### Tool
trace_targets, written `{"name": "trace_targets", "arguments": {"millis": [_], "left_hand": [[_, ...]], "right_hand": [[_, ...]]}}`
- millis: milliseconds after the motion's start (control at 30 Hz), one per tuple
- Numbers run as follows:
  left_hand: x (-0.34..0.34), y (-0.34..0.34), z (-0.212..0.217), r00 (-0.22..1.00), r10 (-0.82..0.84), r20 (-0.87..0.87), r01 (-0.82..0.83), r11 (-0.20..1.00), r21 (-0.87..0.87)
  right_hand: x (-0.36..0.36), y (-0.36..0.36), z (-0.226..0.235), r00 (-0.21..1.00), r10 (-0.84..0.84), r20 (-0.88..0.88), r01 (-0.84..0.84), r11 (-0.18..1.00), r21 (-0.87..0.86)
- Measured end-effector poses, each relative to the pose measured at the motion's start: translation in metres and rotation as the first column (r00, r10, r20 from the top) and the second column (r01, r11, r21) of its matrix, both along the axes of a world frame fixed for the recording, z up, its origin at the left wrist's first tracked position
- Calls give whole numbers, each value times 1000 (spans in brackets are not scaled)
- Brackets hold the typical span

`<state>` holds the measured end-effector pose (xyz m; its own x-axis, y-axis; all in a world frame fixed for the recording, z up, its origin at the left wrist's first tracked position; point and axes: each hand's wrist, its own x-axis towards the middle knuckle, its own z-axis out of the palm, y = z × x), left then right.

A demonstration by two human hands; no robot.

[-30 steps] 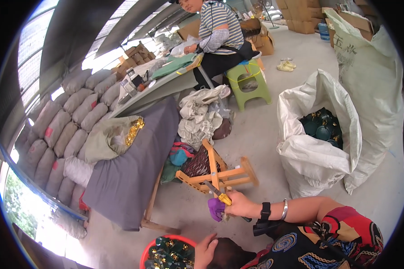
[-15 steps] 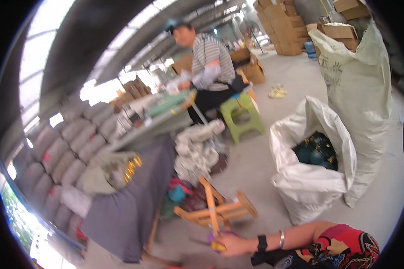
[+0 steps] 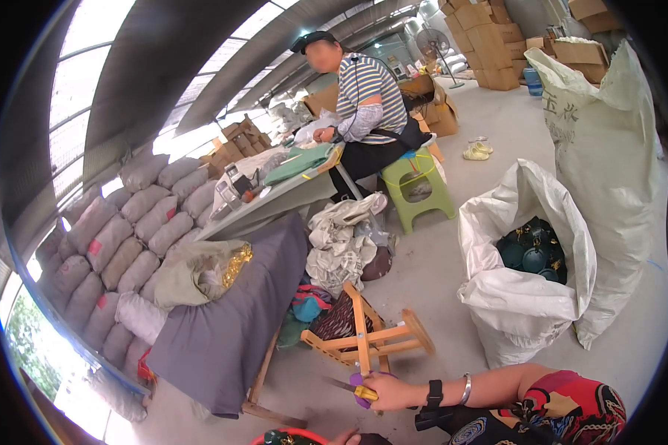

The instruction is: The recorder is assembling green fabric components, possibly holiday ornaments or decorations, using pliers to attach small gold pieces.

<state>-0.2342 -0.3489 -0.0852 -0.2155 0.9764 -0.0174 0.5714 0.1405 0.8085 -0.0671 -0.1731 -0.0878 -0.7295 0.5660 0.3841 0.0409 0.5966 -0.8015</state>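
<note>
**Handling a yellow-handled tool** (image 3: pixel 361 391)

Left to right: left hand (image 3: pixel 344 437), cropped below, grip indeterminable; the tool, probably light and stiff, best held at its yellow end, beside a purple item (image 3: pixel 362 402); right hand (image 3: pixel 393 391), curled around that end.

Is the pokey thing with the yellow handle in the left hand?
No, the right hand grips the yellow-handled tool.
</note>
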Motion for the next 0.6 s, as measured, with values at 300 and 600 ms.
{"name": "trace_targets", "arguments": {"millis": [300, 600], "left_hand": [[8, 1, -1, 1000, 3, -1, -3, 1000, 14], [4, -4, -5, 1000, -4, -17, 3, 1000, -11]], "right_hand": [[7, -1, -4, 999, -44, -7, 44, 998, -46], [11, -3, 17, 990, -140, 0, 119, 840, -530]]}}
